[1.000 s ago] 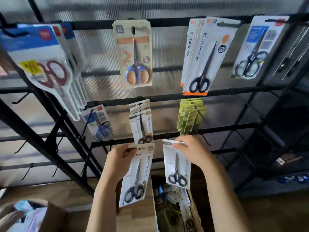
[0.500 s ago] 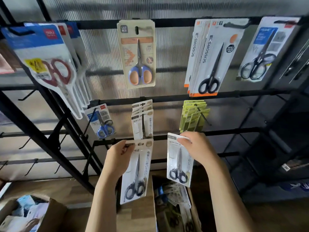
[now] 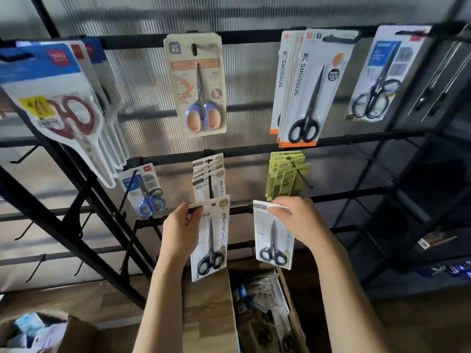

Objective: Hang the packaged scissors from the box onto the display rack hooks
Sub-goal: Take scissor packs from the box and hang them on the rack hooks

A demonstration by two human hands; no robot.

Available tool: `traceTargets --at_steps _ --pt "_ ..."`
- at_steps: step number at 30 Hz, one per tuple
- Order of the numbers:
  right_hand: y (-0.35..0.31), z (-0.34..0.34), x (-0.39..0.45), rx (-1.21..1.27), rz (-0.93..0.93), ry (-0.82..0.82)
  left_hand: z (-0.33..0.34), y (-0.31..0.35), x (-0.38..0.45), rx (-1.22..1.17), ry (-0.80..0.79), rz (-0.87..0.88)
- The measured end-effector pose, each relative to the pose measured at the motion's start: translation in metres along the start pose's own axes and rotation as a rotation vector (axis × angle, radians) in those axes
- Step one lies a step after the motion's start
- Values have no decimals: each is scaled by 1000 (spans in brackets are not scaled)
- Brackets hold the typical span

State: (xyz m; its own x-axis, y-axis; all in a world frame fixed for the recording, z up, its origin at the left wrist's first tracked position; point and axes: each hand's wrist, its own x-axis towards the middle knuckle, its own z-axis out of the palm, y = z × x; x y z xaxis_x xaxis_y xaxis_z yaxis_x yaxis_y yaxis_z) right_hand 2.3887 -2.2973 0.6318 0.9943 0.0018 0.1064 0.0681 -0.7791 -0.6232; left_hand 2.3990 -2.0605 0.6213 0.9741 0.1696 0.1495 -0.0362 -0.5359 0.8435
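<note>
My left hand (image 3: pixel 179 231) pinches the top left corner of a white scissors pack (image 3: pixel 212 240) with black-handled scissors, held up just below the hook (image 3: pixel 210 186) that carries several matching packs (image 3: pixel 209 179). My right hand (image 3: pixel 297 220) grips the top of a second, similar pack (image 3: pixel 274 240) to the right, in front of a black rack bar. Below both hands the open cardboard box (image 3: pixel 209 314) holds more packaged scissors (image 3: pixel 262 301).
The black display rack (image 3: pixel 254 151) has filled hooks: red-handled scissors packs (image 3: pixel 58 110) at left, a blue-orange pair (image 3: pixel 201 85), tall black pairs (image 3: pixel 305 93), yellow-green packs (image 3: pixel 285 174), a small blue pair (image 3: pixel 145 192). Bare hooks stick out at lower left. Another box (image 3: pixel 38 332) sits bottom left.
Both hands have lifted their packs a little toward the middle row. The left pack's top now overlaps the bottom of the hanging matching packs.
</note>
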Motion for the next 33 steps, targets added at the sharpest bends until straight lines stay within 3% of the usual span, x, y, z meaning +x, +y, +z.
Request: traceTargets --at_steps 12,18,33 --pt "2 3 3 -64 10 2 11 2 12 -45 43 19" --pt "6 9 4 -66 18 0 14 -8 20 -47 -11 16" --pt "0 12 7 -60 19 -64 28 -24 65 -28 30 -83"
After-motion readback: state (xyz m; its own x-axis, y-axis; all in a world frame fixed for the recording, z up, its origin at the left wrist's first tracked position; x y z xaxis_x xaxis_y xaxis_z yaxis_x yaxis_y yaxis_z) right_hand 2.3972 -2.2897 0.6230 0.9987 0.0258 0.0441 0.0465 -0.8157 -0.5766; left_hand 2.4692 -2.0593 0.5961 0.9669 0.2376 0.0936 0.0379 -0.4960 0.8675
